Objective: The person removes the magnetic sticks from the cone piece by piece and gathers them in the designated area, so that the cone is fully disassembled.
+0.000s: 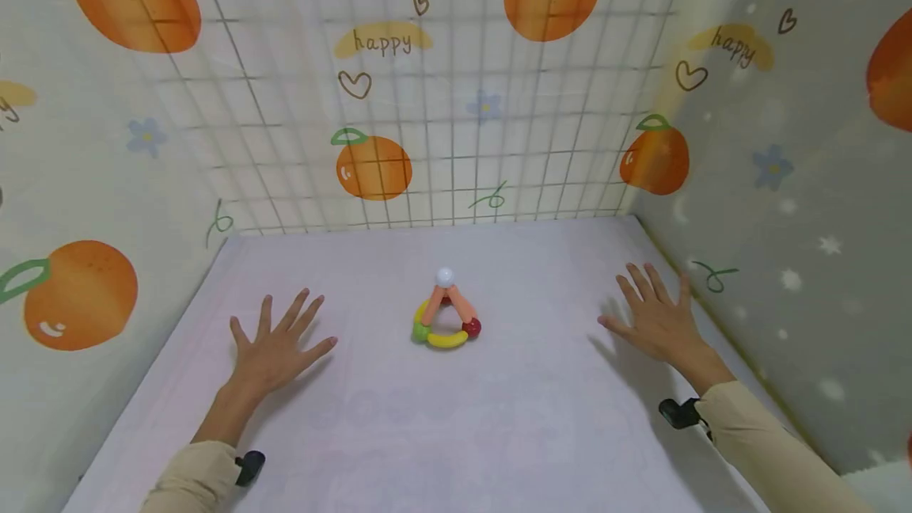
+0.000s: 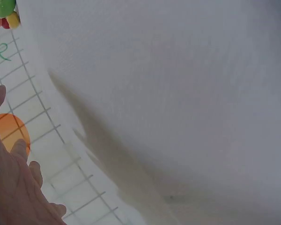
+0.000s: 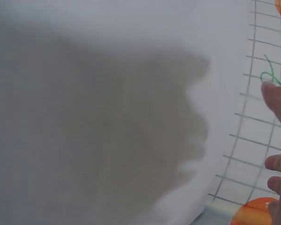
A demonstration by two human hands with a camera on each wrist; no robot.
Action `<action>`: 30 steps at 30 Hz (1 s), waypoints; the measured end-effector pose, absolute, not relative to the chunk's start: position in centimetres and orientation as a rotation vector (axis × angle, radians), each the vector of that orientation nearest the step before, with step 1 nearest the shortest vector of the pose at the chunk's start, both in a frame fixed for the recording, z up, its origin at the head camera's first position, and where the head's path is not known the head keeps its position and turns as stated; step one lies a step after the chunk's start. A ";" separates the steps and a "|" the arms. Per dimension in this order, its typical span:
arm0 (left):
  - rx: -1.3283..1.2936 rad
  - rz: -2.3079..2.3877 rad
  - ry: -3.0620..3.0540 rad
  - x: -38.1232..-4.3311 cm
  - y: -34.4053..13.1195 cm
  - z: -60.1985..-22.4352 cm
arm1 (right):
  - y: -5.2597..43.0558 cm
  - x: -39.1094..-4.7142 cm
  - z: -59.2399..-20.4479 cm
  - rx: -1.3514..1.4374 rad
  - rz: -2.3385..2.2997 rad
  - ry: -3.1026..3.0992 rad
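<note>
Near the middle of the table stands a small pyramid-shaped toy (image 1: 446,341) built of coloured rods and balls. A white ball (image 1: 445,277) tops it, with orange rods (image 1: 463,304) sloping down. Curved yellow rods join a green ball (image 1: 420,332) and a red ball (image 1: 472,328) at its base. My left hand (image 1: 274,355) hovers to the left of the toy, fingers spread, holding nothing; its shadow falls beneath. On the far right my right hand (image 1: 659,327) is likewise spread and holds nothing. In the left wrist view a corner of the toy's green ball (image 2: 5,8) shows.
A pale cloth-covered table (image 1: 399,426) fills the space below. Around it rise a back wall (image 1: 442,117) with a grid and orange prints, a left wall (image 1: 64,196) and a grey right wall (image 1: 805,204). The right hand is close to the right wall.
</note>
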State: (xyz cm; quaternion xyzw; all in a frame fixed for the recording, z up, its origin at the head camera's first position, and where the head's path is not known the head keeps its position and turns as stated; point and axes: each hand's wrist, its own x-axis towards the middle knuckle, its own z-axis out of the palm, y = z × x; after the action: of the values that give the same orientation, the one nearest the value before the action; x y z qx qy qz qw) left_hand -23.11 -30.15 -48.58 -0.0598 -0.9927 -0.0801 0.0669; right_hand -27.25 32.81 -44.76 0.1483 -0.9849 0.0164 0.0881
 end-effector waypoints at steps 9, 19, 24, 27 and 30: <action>-0.199 -0.287 -2.967 -24.0 -28.9 -47.7 | 30.4 -27.8 -44.6 0.486 0.141 -2.893; -0.368 -0.494 -2.859 -25.7 -22.1 -46.2 | 23.7 -27.0 -44.0 0.685 0.342 -2.691; -0.393 -0.719 -2.838 -26.2 -20.0 -45.9 | 21.3 -27.6 -44.3 0.736 0.447 -2.650; -0.391 -0.904 -2.794 -26.6 -18.9 -45.9 | 20.1 -28.0 -44.3 0.757 0.527 -2.642; -0.393 -1.101 -2.727 -27.0 -17.6 -46.1 | 19.1 -28.2 -44.4 0.776 0.597 -2.640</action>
State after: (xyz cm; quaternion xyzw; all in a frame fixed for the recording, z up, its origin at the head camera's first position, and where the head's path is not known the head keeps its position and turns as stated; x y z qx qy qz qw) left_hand -26.97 -17.65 -46.11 -0.1320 -0.9156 -0.3697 0.0870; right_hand -28.22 19.10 -44.44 0.2719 -0.9252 0.2093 0.1622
